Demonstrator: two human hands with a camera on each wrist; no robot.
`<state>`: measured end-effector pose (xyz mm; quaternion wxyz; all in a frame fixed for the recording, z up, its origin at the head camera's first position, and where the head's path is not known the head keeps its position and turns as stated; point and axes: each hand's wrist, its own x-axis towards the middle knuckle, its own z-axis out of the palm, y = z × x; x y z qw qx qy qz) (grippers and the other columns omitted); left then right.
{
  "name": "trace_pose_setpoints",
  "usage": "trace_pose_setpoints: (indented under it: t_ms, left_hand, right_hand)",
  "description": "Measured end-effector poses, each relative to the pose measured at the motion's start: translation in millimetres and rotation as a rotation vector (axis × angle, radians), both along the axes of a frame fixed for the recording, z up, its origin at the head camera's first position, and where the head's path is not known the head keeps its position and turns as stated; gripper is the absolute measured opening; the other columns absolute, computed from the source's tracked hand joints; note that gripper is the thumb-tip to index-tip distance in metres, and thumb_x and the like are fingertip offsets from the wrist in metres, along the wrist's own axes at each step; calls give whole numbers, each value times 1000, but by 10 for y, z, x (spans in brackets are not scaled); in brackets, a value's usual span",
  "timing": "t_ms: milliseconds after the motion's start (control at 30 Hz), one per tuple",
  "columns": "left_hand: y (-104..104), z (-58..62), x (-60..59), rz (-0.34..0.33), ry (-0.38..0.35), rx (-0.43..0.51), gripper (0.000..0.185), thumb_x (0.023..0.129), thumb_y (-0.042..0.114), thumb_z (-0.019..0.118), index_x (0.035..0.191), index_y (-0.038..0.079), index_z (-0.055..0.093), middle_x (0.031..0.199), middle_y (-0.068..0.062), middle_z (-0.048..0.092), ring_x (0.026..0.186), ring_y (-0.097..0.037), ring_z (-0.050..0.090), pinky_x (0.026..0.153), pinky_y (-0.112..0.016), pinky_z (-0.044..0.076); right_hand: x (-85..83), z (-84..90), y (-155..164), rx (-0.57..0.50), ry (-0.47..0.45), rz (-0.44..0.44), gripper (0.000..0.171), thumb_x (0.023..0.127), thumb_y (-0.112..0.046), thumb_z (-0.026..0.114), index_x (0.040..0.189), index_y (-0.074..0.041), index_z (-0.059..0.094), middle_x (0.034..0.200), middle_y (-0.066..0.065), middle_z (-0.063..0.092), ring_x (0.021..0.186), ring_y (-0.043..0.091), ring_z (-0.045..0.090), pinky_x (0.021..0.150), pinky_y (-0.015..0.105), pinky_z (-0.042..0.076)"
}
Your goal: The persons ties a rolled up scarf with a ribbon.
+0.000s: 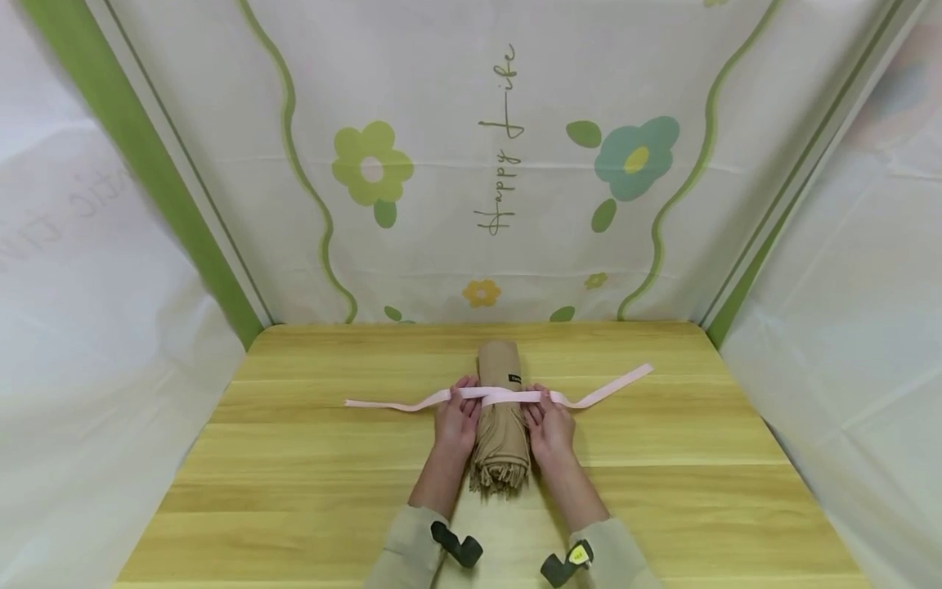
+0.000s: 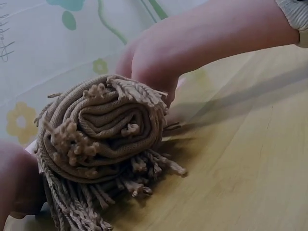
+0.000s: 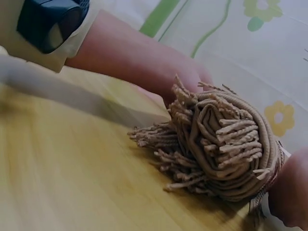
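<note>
Rolled tan fringed scarf (image 1: pixel 500 409) lies mid wooden table (image 1: pixel 294 458), fringe toward the person. Left of the roll, left hand (image 1: pixel 456 421) pinches pink ribbon (image 1: pixel 412 403) crossing over it. Right of it, right hand (image 1: pixel 550 425) pinches the same ribbon.

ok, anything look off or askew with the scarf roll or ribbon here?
Nothing stands out. The rolled tan scarf lies intact on the wooden table, fringe toward the person. The pink ribbon crosses over it, its ends trailing flat to both sides. The left hand and right hand pinch the ribbon beside the roll.
</note>
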<state>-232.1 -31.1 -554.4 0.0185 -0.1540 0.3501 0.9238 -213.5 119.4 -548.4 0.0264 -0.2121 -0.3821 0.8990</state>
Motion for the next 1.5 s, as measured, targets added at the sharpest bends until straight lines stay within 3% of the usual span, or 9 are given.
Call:
trace_pose_setpoints:
  t_ms: [133, 300, 667, 800, 867, 933, 1067, 1300, 1500]
  left_hand:
    - [10, 30, -2, 18, 14, 37, 49, 111, 22, 26, 147, -10, 36, 150, -28, 41, 142, -37, 41, 119, -46, 33]
    - [29, 83, 2, 27, 44, 72, 52, 111, 23, 23, 149, -12, 31, 152, -31, 37, 143, -38, 38, 119, -48, 32]
    - [29, 112, 1, 36, 40, 108, 55, 110, 26, 22, 149, -12, 29, 154, -34, 33, 140, -37, 45, 114, -48, 38]
    - [8, 89, -18, 7, 30, 104, 55, 110, 26, 23, 148, -12, 31, 153, -33, 36, 129, -29, 58, 111, -45, 42]
    - [-6, 76, -28, -12, 37, 92, 53, 110, 26, 24, 146, -12, 33, 151, -32, 39, 124, -25, 62, 109, -43, 45]
    - [-17, 70, -37, -27, 52, 84, 52, 110, 26, 24, 143, -12, 37, 146, -31, 46, 121, -24, 63, 105, -40, 49]
    - [-32, 77, -49, -36, 63, 87, 42, 109, 26, 27, 126, -7, 47, 126, -21, 65, 115, -22, 66, 96, -34, 56]
    - [-51, 108, -76, -61, 43, 119, 28, 108, 24, 33, 112, -1, 45, 98, -7, 72, 98, -17, 71, 87, -31, 59]
    - [-102, 118, -123, -158, 56, -4, 29, 106, 26, 44, 110, 0, 54, 88, 0, 70, 85, -10, 72, 75, -23, 60]
  right_hand:
    - [-27, 32, 5, -111, 52, -37, 50, 107, -21, 41, 148, 7, 36, 139, 21, 58, 141, 32, 46, 114, 41, 40]
    - [-31, 88, -8, -206, 69, -76, 46, 108, -19, 37, 145, 8, 37, 135, 23, 61, 141, 34, 43, 116, 45, 37]
    - [-53, 162, -37, -252, 55, -91, 48, 108, -17, 34, 150, 8, 30, 151, 26, 42, 143, 33, 42, 114, 42, 40]
    - [-65, 133, -16, -267, 78, -70, 48, 108, -19, 36, 149, 6, 33, 133, 21, 62, 142, 31, 45, 114, 41, 40]
    - [-70, 116, -1, -272, 97, -56, 40, 108, -20, 38, 140, 3, 45, 116, 15, 71, 137, 29, 51, 111, 39, 44]
    - [-76, 100, 15, -285, 134, -28, 33, 107, -21, 39, 127, 0, 55, 104, 10, 74, 128, 25, 60, 107, 36, 47]
    - [-93, 88, 36, -315, 210, 33, 29, 107, -21, 40, 104, -6, 64, 98, 7, 75, 106, 19, 71, 96, 29, 55]
    - [-118, 118, 61, -319, 244, 99, 20, 105, -19, 45, 99, -7, 60, 96, 6, 74, 97, 16, 72, 90, 26, 57]
    - [-149, 118, 122, -238, 308, 188, 23, 105, -17, 46, 94, -9, 65, 89, 3, 74, 89, 14, 74, 88, 26, 58]
